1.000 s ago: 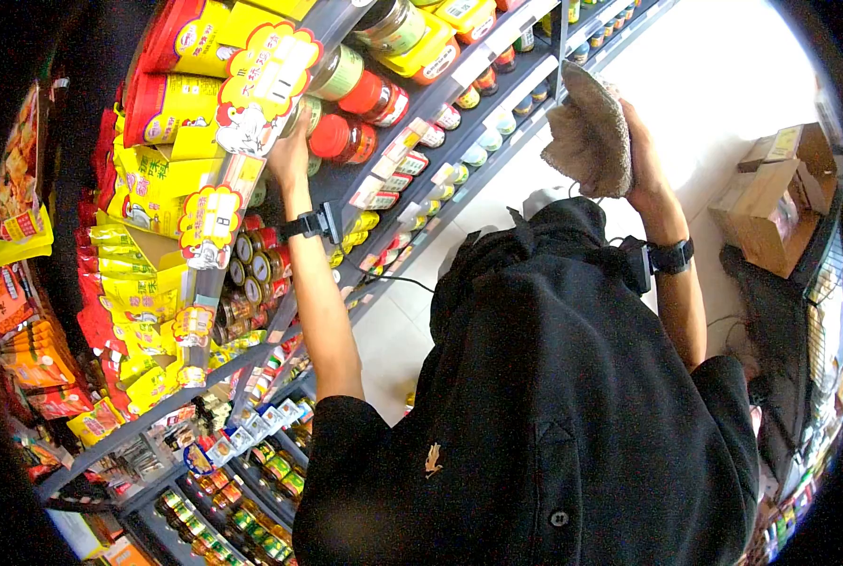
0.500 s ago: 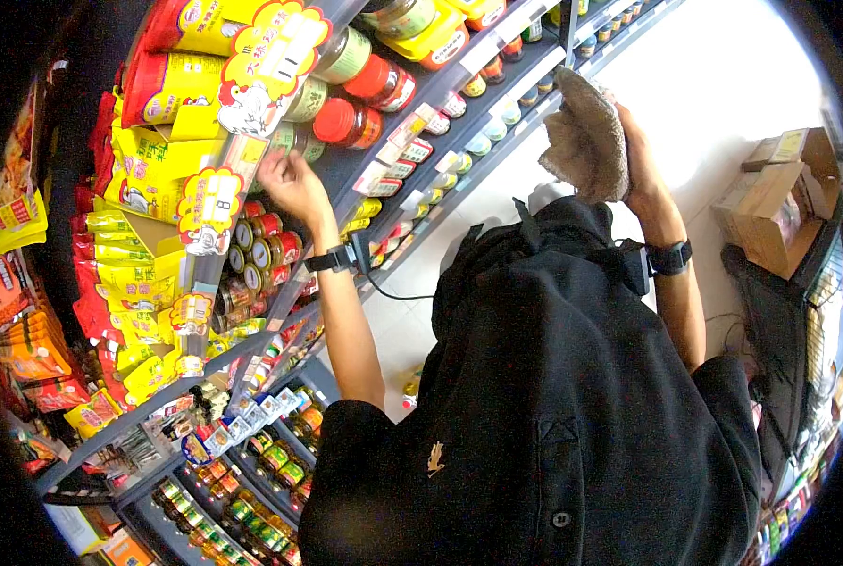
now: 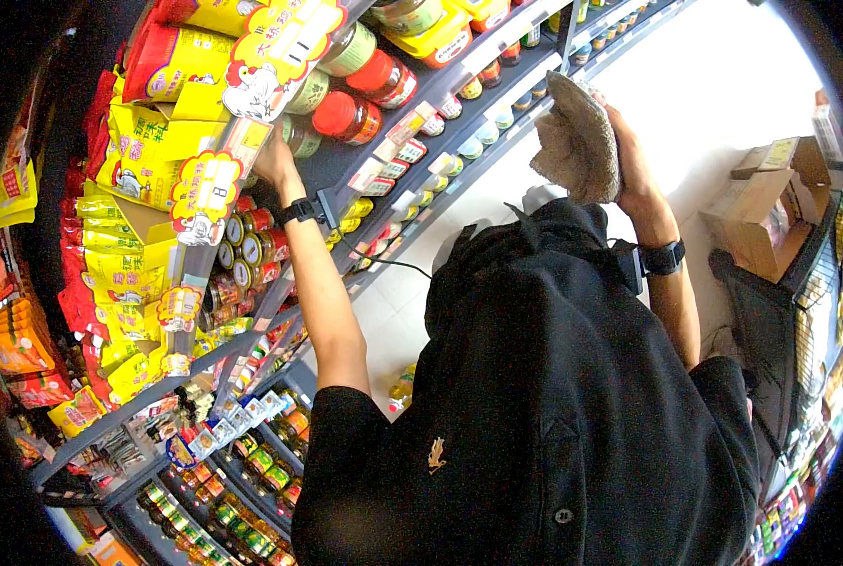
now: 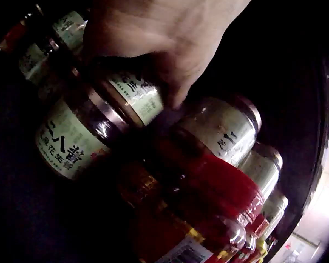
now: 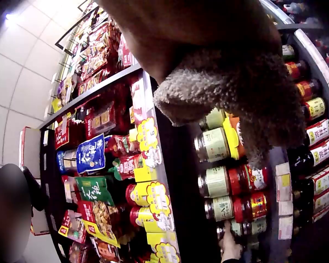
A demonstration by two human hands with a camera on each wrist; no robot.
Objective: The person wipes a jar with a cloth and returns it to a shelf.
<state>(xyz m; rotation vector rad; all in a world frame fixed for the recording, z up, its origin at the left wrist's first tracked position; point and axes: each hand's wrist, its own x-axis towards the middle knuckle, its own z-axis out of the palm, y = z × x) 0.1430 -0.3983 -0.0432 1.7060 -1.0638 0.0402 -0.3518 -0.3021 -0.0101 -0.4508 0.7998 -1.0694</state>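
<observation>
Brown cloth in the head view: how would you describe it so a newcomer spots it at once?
Start at the black shirt filling the lower middle. Just above it, the right hand holds the brown cloth before the pale floor. Its fluffy surface sets it apart from the shiny jars shelved to its left.

Could not see fingertips of right hand (image 5: 203, 24) behind brown cloth (image 5: 225, 82) in right wrist view; found left hand (image 4: 159, 30) cropped at left wrist view's top edge.

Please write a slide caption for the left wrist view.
The left hand grips a green-labelled jar among other jars.
</observation>
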